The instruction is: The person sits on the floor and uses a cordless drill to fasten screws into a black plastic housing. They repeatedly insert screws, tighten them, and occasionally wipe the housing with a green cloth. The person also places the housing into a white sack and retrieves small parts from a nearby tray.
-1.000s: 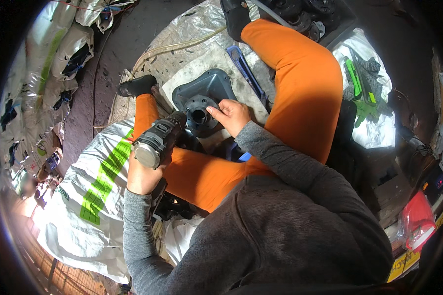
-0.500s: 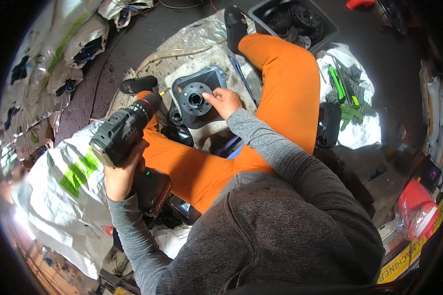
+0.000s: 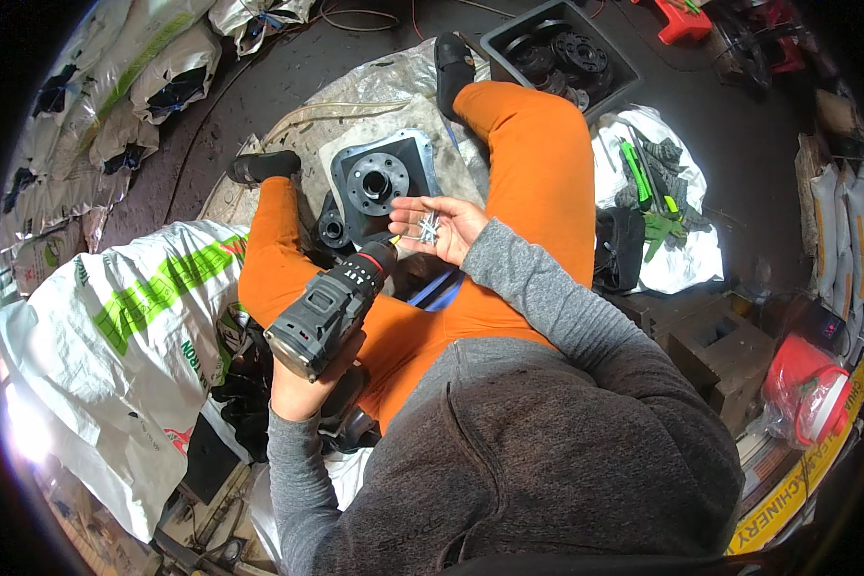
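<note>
Sacks line the left edge of the floor: a large white woven sack (image 3: 125,336) with a bright green band and red marks lies at our left knee, and a row of white sacks with green and dark patches (image 3: 106,106) runs along the upper left. More pale sacks (image 3: 840,230) stand at the right edge. At the lower right a red and white plastic container (image 3: 806,389) sits above a yellow strip with black lettering (image 3: 806,509).

We sit on the floor (image 3: 758,125), which is dark, stained concrete, with our legs in orange trousers spread. Between them, on a grey sheet (image 3: 403,86), lies a square dark metal plate with a round flanged hub (image 3: 382,182).

Our left hand (image 3: 302,384) is clenched on the grip of a black cordless drill (image 3: 331,307), its red-ringed chuck pointing up toward the plate. Our right hand (image 3: 442,226) is held flat, palm up, just below the plate, with a few small silver screws (image 3: 427,228) resting loose on the palm.

A black tray of round metal parts (image 3: 557,48) stands at the top, beyond our right foot. A white cloth (image 3: 682,250) to the right carries green-handled tools (image 3: 643,182) and gloves.
</note>
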A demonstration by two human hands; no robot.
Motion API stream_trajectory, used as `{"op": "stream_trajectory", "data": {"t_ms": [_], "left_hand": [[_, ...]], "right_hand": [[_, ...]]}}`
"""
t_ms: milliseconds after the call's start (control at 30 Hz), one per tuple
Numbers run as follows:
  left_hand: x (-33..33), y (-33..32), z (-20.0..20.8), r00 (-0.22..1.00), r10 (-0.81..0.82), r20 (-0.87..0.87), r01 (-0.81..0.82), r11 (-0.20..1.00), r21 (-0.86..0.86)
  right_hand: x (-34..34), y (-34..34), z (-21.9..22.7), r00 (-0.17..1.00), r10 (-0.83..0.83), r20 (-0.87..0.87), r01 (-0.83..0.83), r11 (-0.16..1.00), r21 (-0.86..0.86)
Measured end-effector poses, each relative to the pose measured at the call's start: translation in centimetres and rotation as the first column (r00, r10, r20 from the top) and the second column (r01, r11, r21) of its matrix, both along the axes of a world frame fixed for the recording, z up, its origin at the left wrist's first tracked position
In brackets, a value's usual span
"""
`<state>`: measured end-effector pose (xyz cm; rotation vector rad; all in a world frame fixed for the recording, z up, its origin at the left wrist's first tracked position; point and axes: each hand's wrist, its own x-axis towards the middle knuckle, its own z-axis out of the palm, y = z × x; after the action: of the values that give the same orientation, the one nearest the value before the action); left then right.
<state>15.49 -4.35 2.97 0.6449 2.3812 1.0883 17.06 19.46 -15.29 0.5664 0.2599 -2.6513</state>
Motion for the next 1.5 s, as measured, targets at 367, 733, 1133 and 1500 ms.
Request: {"op": "stream_trajectory", "data": {"t_ms": [367,733,1133,1500], "left_hand": [[-0.8,0.2,-0.2,0.999,-0.044,0.030,0.045,0.998,-0.041],[-0.5,-1.2,1.0,0.922,0.185,0.341,-0.183,0.982,-0.038],[-1.1,-1.7,0.7,0.971,0.077,0.226,-0.060,0.995,-0.080],[-2.4,-0.5,1.3,0.971,-0.239,0.002,0.235,0.952,-0.197]], "right_hand": [[0.0,-0.7,0.7,0.993,0.097,-0.067,-0.093,0.994,0.065],[0.5,-1.0,0.7,0.986,0.154,0.069,-0.166,0.958,0.233],[0.1,-1.0,0.1,0.982,0.172,0.076,-0.185,0.957,0.223],[-0.7,-0.5,-0.6,0.936,0.337,0.105,-0.352,0.913,0.204]]}}
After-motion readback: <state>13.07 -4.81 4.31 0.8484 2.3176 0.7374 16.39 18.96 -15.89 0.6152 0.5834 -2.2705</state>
